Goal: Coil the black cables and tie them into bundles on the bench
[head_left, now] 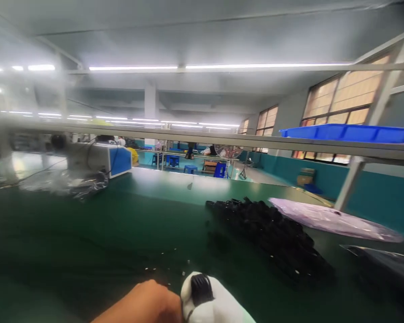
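At the bottom edge my right hand [218,303], in a white glove, is closed around a small black ribbed piece [202,289]. My left hand [156,300] is bare and lies right beside the glove, apparently touching it. Its fingers are turned away and cut off by the frame, so whether it holds anything is hidden. To the right of my hands, a large heap of small black parts [269,233] lies on the green tabletop [148,229]. Tiny pale scraps [150,269] are scattered on the surface just ahead of my hands.
Beyond the heap lies a pinkish plastic bag [330,220]; a dark bag [387,269] sits at the right edge. A white-and-blue machine [119,159] and crumpled clear plastic [67,183] stand back left. A shelf bar [202,134] crosses ahead, carrying a blue tray [350,133].
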A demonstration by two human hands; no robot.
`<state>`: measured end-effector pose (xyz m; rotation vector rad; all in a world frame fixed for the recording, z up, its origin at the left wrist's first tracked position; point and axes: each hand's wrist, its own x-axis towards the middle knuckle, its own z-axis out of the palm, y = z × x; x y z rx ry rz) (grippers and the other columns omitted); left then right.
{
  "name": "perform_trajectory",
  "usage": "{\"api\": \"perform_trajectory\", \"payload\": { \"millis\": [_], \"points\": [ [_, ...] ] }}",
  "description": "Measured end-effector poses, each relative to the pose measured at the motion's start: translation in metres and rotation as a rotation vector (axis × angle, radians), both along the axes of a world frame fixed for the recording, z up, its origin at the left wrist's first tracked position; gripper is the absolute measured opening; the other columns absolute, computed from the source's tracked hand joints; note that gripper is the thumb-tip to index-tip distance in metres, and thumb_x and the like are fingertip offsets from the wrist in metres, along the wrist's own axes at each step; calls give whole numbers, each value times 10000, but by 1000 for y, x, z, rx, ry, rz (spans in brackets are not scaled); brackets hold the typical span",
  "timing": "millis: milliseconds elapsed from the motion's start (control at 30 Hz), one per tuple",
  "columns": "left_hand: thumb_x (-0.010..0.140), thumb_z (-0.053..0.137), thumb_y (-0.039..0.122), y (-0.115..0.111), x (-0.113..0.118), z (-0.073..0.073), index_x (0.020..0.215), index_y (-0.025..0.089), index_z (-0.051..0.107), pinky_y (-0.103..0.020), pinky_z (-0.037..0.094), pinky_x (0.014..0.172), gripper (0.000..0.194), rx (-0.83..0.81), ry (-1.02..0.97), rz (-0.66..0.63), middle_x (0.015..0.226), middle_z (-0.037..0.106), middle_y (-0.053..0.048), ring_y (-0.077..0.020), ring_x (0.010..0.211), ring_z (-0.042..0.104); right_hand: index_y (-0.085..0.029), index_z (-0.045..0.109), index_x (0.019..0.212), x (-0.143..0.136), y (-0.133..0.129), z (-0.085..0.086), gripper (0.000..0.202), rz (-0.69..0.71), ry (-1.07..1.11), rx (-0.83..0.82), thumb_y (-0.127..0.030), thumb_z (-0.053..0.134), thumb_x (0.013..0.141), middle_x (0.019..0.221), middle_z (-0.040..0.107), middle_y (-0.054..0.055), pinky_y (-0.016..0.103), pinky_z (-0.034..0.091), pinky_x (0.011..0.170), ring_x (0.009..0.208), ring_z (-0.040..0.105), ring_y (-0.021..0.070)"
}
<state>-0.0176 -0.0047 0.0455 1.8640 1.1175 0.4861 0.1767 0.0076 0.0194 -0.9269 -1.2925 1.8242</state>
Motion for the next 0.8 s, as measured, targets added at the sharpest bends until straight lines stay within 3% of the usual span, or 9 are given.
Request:
{"api": "perform_trajectory", "payload": {
  "millis": [100,167,267,367,467,567,633,700,800],
  "points": [
    [632,598,143,-3,-1,12,683,261,696,-246,374,744,162,82,179,35,716,664,60,-177,768,563,-155,508,952,-6,2,7,377,-46,-67,-18,-137,557,579,575,525,-65,226,293,466,454,415,69],
    [613,612,120,-3,-2,15,833,290,713,-268,369,810,295,94,176,90,848,692,60,-204,888,567,-149,495,1038,-9,2,9,482,-54,-185,17,-108,537,560,606,545,-64,234,327,506,491,455,78],
    [587,664,114,0,-5,5,1134,312,621,-302,373,898,583,51,48,127,1059,666,35,-223,1016,533,-158,535,1122,-13,2,6,598,22,-271,115,-58,583,534,775,624,-4,268,414,645,695,569,137],
    [576,681,107,2,-4,-11,1265,312,524,-313,385,952,736,0,-51,86,1208,599,-4,-222,1089,520,-189,569,1163,-17,5,-9,635,-2,-339,271,-100,653,540,998,644,58,349,443,827,938,598,236],
    [593,680,140,0,5,-17,1244,319,534,-331,402,956,691,41,-18,40,1183,588,-22,-232,1095,527,-208,611,1136,-20,10,-29,649,-85,-533,342,-130,701,498,1063,639,82,405,404,936,1050,568,312],
    [580,701,220,2,13,-15,1162,253,587,-383,456,863,594,70,206,81,1106,582,-82,-274,990,567,-211,634,1115,-23,11,-39,648,-111,-652,365,-147,710,475,969,662,75,376,432,893,969,600,306],
    [539,727,272,10,12,-13,1071,214,628,-377,479,765,545,86,329,66,1028,599,-86,-278,880,589,-199,594,1182,-25,8,-36,679,-100,-693,367,-161,677,509,843,670,51,345,466,792,830,630,264],
    [521,729,287,22,5,-14,957,204,670,-301,467,644,448,21,307,-22,882,638,-36,-231,746,592,-196,549,1225,-27,4,-25,698,-89,-698,383,-166,645,535,812,670,25,305,468,748,774,630,222],
    [637,601,247,33,-6,-19,819,212,706,-211,391,521,213,-84,154,-91,666,617,43,-141,594,534,-222,612,1009,-28,-2,-5,431,-123,-774,470,-171,601,581,814,643,-1,265,443,732,792,596,184]
  ]
}}
